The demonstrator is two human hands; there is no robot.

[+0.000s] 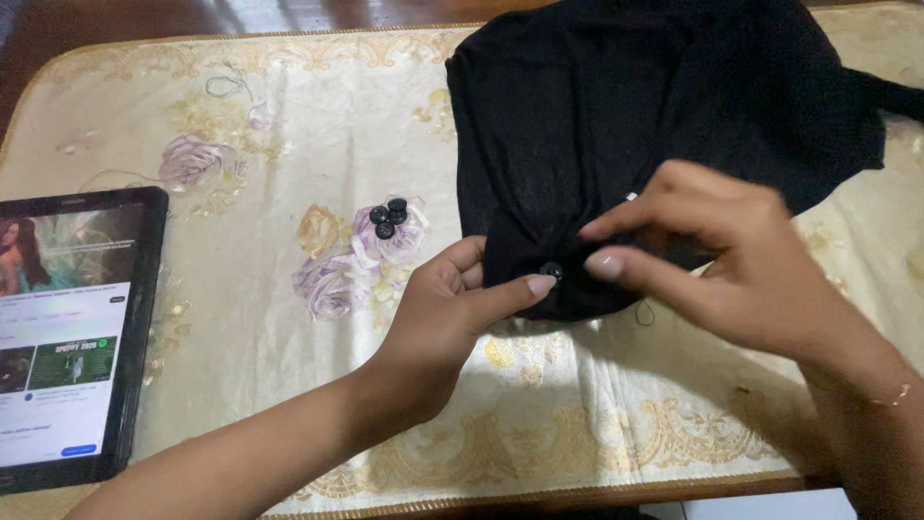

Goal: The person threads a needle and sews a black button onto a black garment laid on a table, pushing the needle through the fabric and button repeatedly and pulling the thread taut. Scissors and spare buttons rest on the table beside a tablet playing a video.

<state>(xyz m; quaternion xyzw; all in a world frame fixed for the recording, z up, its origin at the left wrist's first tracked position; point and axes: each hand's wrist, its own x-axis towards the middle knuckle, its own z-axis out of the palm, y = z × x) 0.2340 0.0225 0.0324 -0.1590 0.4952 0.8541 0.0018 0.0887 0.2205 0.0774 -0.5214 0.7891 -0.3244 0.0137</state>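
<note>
both hands (587, 274) pinch a black garment (616, 125) around 1 button (551, 271).

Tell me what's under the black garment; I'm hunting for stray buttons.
Under the black garment only the floral tablecloth shows at its edges. The left hand grips the fold bearing one button. Three loose buttons lie beside it; anything beneath is hidden.
</note>
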